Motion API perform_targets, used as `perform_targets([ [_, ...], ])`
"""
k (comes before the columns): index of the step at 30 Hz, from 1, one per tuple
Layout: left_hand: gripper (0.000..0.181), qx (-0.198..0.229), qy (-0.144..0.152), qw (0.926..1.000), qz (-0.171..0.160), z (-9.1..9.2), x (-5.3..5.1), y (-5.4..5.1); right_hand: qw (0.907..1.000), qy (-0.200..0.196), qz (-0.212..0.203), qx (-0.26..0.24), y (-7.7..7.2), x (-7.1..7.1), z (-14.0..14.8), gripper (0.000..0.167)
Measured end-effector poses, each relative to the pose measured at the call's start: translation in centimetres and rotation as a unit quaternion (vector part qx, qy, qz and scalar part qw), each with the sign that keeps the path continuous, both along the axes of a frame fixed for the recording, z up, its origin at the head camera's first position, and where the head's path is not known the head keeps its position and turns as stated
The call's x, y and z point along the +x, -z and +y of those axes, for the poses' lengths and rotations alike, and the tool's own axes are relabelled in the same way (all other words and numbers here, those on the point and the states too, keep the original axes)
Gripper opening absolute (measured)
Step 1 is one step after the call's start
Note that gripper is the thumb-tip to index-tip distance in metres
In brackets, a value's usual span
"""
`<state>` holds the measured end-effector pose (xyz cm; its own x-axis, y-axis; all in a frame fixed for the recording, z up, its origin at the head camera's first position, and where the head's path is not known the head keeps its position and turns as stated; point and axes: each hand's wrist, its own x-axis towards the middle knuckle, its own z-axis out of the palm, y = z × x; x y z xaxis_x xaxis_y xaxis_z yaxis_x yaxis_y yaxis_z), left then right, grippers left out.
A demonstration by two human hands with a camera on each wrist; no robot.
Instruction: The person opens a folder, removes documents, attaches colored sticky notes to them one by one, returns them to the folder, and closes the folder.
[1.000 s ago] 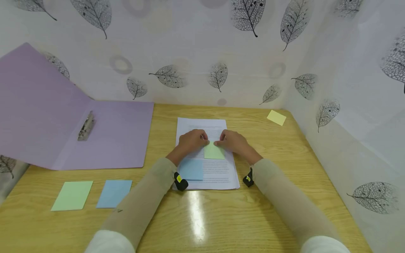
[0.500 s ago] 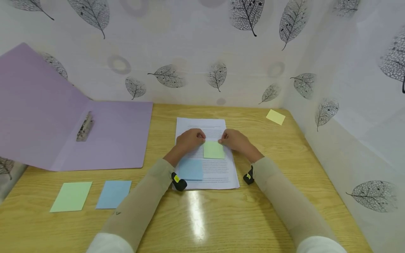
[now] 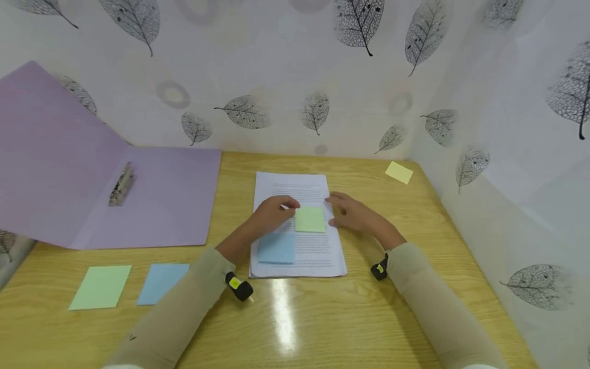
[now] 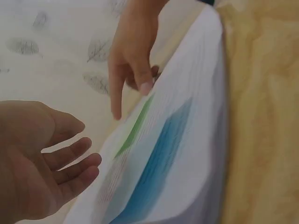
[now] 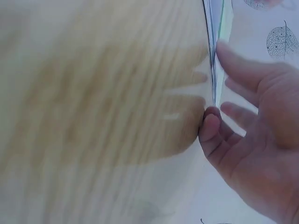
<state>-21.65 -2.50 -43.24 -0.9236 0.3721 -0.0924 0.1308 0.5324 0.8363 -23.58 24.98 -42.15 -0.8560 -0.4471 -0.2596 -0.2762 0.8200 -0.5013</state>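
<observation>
A stack of printed paper sheets (image 3: 320,253) lies on the table in front of me. On it are a light green sticky note (image 3: 310,220) near the middle and a blue sticky note (image 3: 276,248) at lower left. My left hand (image 3: 271,214) hovers over the sheets beside the green note's left edge, and the left wrist view shows its fingers loosely bent around nothing. At the stack's right edge is my right hand (image 3: 354,212), fingers spread. In the right wrist view its fingers (image 5: 211,126) are by the sheets' edge; whether they touch it is unclear.
To the left, a purple folder (image 3: 172,200) lies open, its metal clip (image 3: 121,185) showing. Near the front left are a green note pad (image 3: 100,287) and a blue note pad (image 3: 161,283), partly behind my left sleeve. A yellow note (image 3: 399,172) lies at the table's back right corner.
Both hands have let go of the green sticky note's top edge and moved apart. The right hand has shifted right to the stack's edge, its fingers spreading. The note stays on the page.
</observation>
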Motion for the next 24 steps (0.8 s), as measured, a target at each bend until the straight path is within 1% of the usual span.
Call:
perform_targets([
  [3,0.025,-0.019,0.048,0.9987,0.006,0.0,3.3,-0.9,0.9998,-0.017,-0.014,-0.005,0.0,0.4,0.2,0.076],
  [5,0.026,-0.039,0.075,0.9963,0.014,0.0,5.2,-1.0,0.9996,-0.021,-0.018,-0.004,-0.1,0.7,0.3,0.076],
  [7,0.028,-0.06,0.096,0.9932,0.027,-0.1,6.6,-1.0,0.9995,-0.022,-0.021,-0.004,-0.3,0.8,0.3,0.074],
  [9,0.029,-0.074,0.109,0.9905,0.038,-0.1,7.5,-0.8,0.9995,-0.021,-0.024,-0.007,-0.5,1.0,0.2,0.073],
  [12,0.034,-0.081,0.128,0.9874,0.045,-0.3,8.2,-0.5,0.9994,-0.021,-0.028,-0.007,-0.5,1.0,0.2,0.071],
  [18,0.039,-0.066,0.16,0.9816,0.081,-0.7,8.9,0.2,0.9994,-0.022,-0.027,0.001,0.1,0.6,0.2,0.071],
  [19,0.039,-0.064,0.162,0.9806,0.089,-0.7,9.0,0.3,0.9994,-0.021,-0.028,-0.002,0.1,0.6,0.2,0.072],
  [24,0.038,-0.064,0.162,0.9803,0.093,-1.0,9.6,0.7,0.9994,-0.02,-0.029,-0.009,0.0,0.6,0.1,0.071],
])
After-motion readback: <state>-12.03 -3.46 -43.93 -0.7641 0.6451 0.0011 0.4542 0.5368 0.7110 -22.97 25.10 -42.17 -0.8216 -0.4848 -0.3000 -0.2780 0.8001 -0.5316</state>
